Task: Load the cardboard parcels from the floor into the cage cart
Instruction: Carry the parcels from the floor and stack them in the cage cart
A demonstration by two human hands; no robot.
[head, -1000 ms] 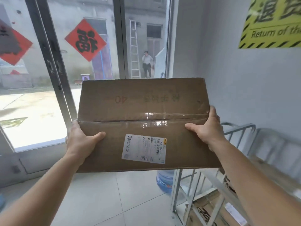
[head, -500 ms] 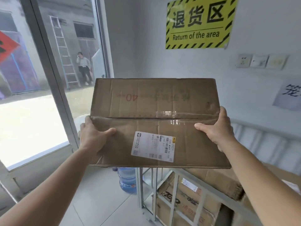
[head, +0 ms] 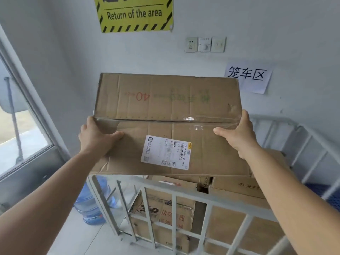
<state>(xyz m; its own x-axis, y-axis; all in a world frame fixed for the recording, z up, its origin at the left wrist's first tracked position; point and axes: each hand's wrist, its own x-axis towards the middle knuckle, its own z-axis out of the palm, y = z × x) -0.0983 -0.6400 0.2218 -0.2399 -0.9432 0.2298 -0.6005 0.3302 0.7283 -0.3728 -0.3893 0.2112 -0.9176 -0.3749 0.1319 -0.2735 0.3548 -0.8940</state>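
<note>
I hold a wide brown cardboard parcel [head: 165,111] with a taped seam and a white shipping label, raised above the cage cart. My left hand [head: 95,137] grips its left edge, thumb on the top face. On the right edge my right hand [head: 237,135] grips the same way. The white metal cage cart [head: 185,196] stands below and ahead against the wall. Several cardboard parcels [head: 165,210] are stacked inside it, under the held parcel.
A blue water bottle [head: 90,205] stands on the tiled floor left of the cart. A glass door frame [head: 35,111] runs along the left. Wall sockets [head: 205,44] and a yellow sign [head: 134,14] hang on the wall behind the cart.
My view has swung right from the glass door to the cart and wall. The parcel, held in both hands, now hangs over the cart's top rail.
</note>
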